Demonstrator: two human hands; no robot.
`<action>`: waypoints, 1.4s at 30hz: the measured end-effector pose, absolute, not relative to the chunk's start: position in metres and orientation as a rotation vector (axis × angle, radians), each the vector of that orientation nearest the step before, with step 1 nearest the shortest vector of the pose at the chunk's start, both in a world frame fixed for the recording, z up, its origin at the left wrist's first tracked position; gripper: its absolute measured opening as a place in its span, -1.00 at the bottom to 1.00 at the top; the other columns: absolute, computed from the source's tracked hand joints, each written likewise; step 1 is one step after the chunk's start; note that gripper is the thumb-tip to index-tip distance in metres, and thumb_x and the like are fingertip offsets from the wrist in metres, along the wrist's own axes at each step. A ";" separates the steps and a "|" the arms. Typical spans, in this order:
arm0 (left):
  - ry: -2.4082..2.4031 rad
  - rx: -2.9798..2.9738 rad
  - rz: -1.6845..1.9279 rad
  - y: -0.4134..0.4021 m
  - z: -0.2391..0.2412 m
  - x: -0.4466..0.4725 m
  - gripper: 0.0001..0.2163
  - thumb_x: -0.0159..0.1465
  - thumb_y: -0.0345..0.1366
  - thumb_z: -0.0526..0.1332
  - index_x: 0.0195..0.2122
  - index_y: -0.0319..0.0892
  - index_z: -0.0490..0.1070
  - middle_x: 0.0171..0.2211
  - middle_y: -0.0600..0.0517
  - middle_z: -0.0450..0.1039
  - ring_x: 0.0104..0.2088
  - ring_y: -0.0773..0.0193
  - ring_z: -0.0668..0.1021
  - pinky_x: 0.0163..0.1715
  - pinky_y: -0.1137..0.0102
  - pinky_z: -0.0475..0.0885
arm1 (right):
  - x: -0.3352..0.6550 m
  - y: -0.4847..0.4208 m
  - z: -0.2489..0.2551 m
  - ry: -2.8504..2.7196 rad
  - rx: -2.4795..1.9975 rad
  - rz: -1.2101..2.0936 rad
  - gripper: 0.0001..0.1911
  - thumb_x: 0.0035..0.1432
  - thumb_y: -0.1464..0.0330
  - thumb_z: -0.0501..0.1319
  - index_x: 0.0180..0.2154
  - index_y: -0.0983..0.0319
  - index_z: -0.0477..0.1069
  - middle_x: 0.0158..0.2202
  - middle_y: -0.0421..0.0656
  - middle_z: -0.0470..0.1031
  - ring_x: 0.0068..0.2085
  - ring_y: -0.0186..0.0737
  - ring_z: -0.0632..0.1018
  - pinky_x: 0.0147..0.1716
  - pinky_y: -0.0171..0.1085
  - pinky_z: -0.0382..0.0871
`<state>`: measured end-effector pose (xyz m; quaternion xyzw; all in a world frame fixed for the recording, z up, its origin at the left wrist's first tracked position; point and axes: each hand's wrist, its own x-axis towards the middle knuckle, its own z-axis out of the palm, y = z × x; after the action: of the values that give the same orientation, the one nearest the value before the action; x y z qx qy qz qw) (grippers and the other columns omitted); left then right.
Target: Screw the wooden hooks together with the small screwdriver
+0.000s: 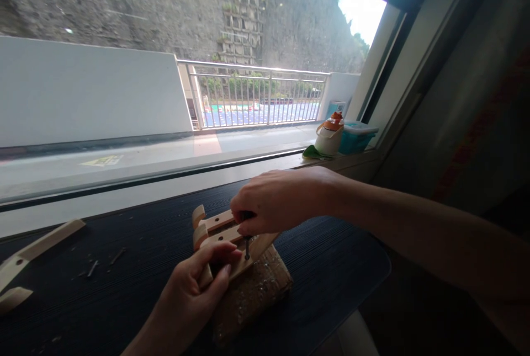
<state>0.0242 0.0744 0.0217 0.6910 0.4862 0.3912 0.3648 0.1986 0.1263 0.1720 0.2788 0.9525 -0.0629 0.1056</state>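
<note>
I see the wooden frame (pixel 258 248) beneath my right hand (pixel 277 201), which clasps a screwdriver (pixel 247 248); my left hand (pixel 194 284) pinches the frame's edge.

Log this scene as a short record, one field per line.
Left hand: holding the wooden assembly at its near side
Right hand: gripping a thin-shafted tool, tip down at the near slat
Under the assembly: brown package
Surface: dark table
Table's left side: loose wooden pieces, slender dark bits
By the window: pale bottle with orange top, teal container
</note>
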 end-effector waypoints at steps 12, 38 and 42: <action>1.259 1.775 1.017 0.075 0.019 0.024 -0.81 0.10 -0.26 0.21 -0.26 -0.12 0.51 -0.27 0.04 0.60 -0.19 0.22 0.60 -0.16 0.46 0.48 | 0.196 0.129 0.169 2.804 0.788 -0.222 -0.73 0.12 0.39 0.04 -0.26 0.32 0.48 -0.39 -0.12 0.49 -0.45 -0.36 0.32 -0.47 -0.33 0.11; 1.258 1.742 1.004 0.075 0.022 0.025 -0.80 0.09 -0.28 0.20 -0.26 -0.12 0.50 -0.27 0.05 0.60 -0.19 0.23 0.60 -0.14 0.43 0.48 | 0.201 0.130 0.165 2.808 0.857 -0.268 -0.74 0.10 0.33 0.06 -0.26 0.29 0.46 -0.41 -0.15 0.47 -0.47 -0.37 0.31 -0.51 -0.34 0.11; 1.224 1.701 0.971 0.074 0.020 0.026 -0.79 0.13 -0.29 0.17 -0.20 -0.14 0.44 -0.24 0.01 0.59 -0.16 0.23 0.58 -0.08 0.38 0.45 | 0.199 0.126 0.169 2.767 0.893 -0.180 -0.71 0.08 0.33 0.07 -0.19 0.28 0.45 -0.40 -0.12 0.48 -0.47 -0.34 0.33 -0.52 -0.32 0.09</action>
<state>0.0257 0.0741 0.0204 0.6736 0.4848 0.3847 0.4040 0.1989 0.1261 0.1689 0.3047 0.9436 -0.0613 0.1138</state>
